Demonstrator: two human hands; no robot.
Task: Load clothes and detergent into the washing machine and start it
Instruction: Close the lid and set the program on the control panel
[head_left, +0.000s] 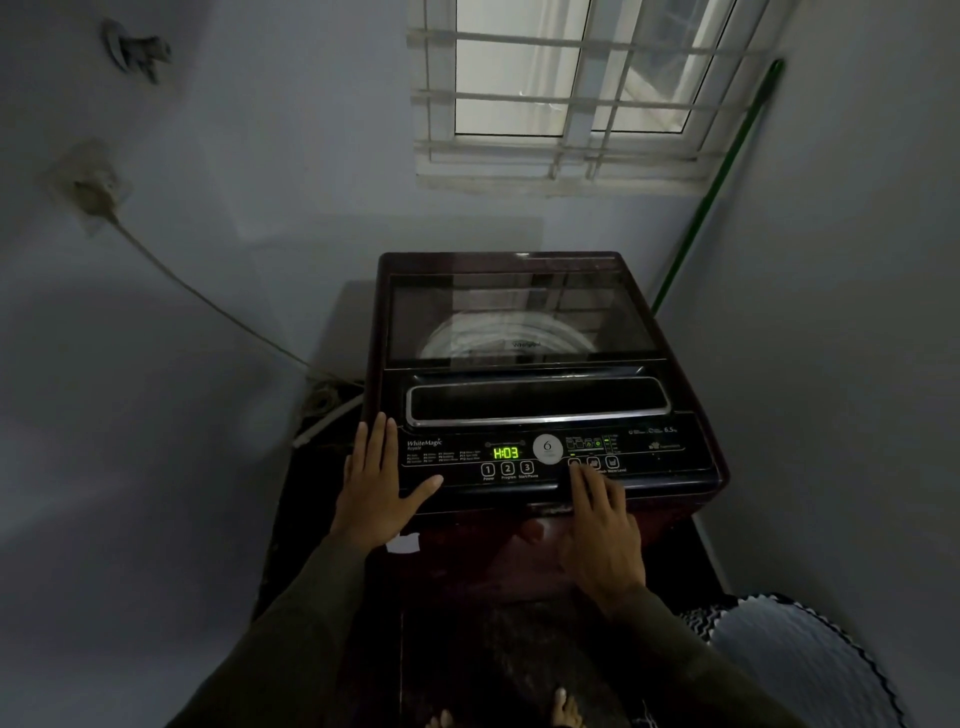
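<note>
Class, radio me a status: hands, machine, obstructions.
Left hand flat on dark maroon top-load washing machine. Right hand forefinger pressing black control panel. Glass lid shut, green display H:03. Nothing obstructing.

The washing machine (535, 374) was dark maroon, its control panel (649, 457) black, the display digits (505, 453) green; the pole (722, 187) was green.

Dark floor (298, 519) in a narrow corner, bearing a maroon top-loading washing machine (519, 312) set close to both walls. Low by its left rear, a pale hose (327, 418) with pipe fittings. Right of its front, a zigzag-patterned mat or cloth (698, 626); bare toes (566, 711) at the bottom edge.
</note>
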